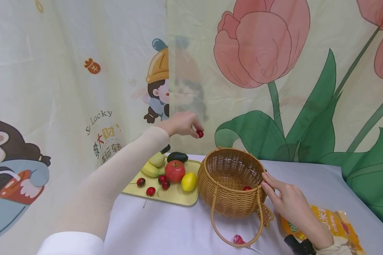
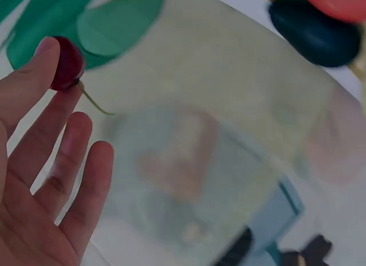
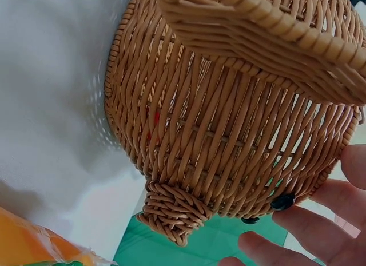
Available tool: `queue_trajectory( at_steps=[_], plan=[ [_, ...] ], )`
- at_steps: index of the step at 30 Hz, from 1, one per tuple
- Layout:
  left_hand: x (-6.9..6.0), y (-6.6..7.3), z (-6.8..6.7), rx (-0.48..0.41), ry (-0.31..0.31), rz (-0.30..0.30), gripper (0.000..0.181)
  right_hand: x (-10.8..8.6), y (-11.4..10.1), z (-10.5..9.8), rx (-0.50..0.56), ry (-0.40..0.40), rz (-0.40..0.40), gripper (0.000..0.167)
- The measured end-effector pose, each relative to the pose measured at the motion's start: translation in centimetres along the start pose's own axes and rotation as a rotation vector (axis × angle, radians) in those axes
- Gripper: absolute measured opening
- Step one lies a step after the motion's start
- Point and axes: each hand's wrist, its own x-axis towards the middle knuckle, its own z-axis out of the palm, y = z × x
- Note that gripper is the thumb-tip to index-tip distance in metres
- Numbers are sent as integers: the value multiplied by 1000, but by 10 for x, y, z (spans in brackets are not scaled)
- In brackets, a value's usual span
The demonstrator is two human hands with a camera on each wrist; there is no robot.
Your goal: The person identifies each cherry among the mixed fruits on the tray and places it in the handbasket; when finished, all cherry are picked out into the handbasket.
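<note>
Between thumb and fingertip, my left hand (image 1: 182, 124) pinches a dark red cherry (image 2: 68, 64) with a thin green stem. That hand is raised above the tray, to the left of the basket's opening and higher than its rim. The round wicker basket (image 1: 229, 202) stands on the table, its handle hanging down in front. My right hand (image 1: 288, 198) grips the basket's right rim with thumb and fingers. Inside the basket lies a small red item (image 1: 247, 188), mostly hidden by the wall. In the right wrist view, my fingers (image 3: 314, 231) lie against the weave.
Left of the basket, a yellow tray (image 1: 182, 201) bears a red apple (image 1: 175, 171), a lemon (image 1: 189, 182), a banana (image 1: 150, 170), a dark oval fruit (image 1: 177, 157) and several cherries. An orange packet (image 1: 336, 223) lies right; a wrapped lollipop (image 1: 238, 239) lies by the handle.
</note>
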Motion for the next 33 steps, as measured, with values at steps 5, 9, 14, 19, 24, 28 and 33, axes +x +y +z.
queue_trajectory(
  at_steps=[5, 9, 14, 19, 24, 28, 33],
  plan=[
    [29, 38, 8, -19, -69, 46, 29, 0, 0, -1, -2, 5, -3, 48],
    [50, 65, 22, -53, -99, 117, 27, 0, 1, -2, 0, 11, -7, 47],
    [63, 88, 45, -127, -140, 156, 30, 1, 0, -1, -8, 11, -6, 48],
    [69, 101, 64, -99, -131, 184, 29, 1, 0, 0, -2, 11, -12, 47],
    [73, 109, 72, -108, -128, 173, 29, 1, -1, -1, 4, 12, -17, 47],
    [75, 112, 74, -116, -122, 153, 29, 1, -1, -2, 0, 6, -9, 47],
    [77, 112, 85, -116, -134, 144, 30, -1, -2, -1, -3, -7, 2, 48]
  ],
)
